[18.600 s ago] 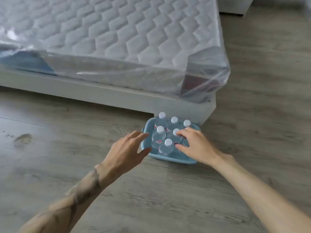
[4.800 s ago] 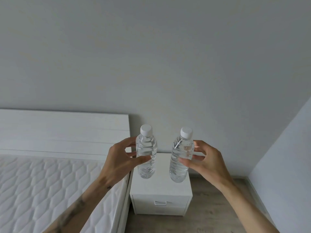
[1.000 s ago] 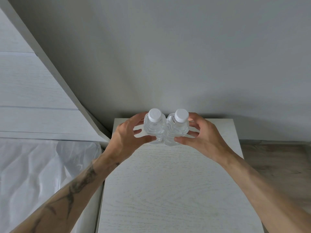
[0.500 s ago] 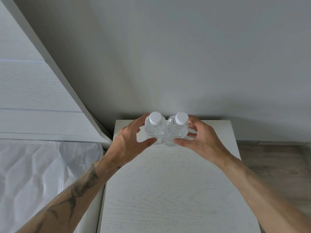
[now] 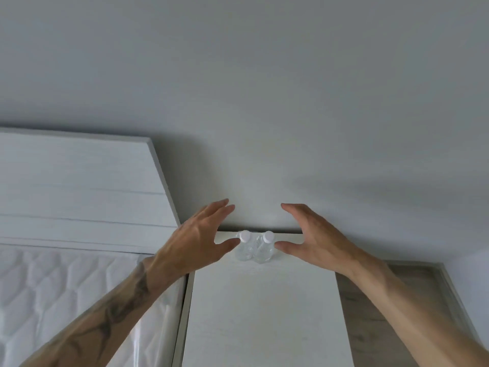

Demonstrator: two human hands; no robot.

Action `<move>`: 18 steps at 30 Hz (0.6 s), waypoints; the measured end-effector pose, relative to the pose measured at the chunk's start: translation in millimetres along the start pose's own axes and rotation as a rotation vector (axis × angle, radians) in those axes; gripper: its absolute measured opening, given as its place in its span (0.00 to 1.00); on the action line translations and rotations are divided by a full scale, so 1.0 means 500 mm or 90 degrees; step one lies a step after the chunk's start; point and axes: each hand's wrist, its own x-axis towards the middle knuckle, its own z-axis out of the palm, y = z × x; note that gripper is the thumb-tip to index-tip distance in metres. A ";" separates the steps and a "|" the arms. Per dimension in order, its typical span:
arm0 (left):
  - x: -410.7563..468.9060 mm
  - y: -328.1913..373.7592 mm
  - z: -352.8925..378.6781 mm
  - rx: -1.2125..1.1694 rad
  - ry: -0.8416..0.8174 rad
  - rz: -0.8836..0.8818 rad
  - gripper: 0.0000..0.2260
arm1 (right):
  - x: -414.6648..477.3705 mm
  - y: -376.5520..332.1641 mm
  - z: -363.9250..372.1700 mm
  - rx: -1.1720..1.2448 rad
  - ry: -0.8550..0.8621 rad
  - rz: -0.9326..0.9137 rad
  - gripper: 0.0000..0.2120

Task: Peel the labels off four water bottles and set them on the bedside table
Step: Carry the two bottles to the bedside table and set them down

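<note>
Wall plain grey up top, white quilted mattress lower left, white wood-grain desk beside it, left hand and right hand spread wide, gripping nothing, flanking two upright clear white-capped plastic water bottles, left bottle touching right bottle, at desk's back edge.

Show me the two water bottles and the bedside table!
left water bottle (image 5: 243, 252): head view, on its clear body.
right water bottle (image 5: 264, 253): head view, on its clear body.
bedside table (image 5: 264, 313): head view, on its bare white top.
</note>
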 end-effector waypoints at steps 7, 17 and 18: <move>-0.126 0.174 -0.343 0.081 0.031 -0.016 0.44 | -0.173 -0.262 -0.240 -0.035 0.035 -0.078 0.44; -0.453 0.369 -0.583 0.186 0.140 -0.158 0.46 | -0.368 -0.499 -0.429 -0.116 0.020 -0.271 0.50; -0.490 0.392 -0.592 0.192 0.162 -0.182 0.46 | -0.386 -0.514 -0.436 -0.127 0.012 -0.304 0.50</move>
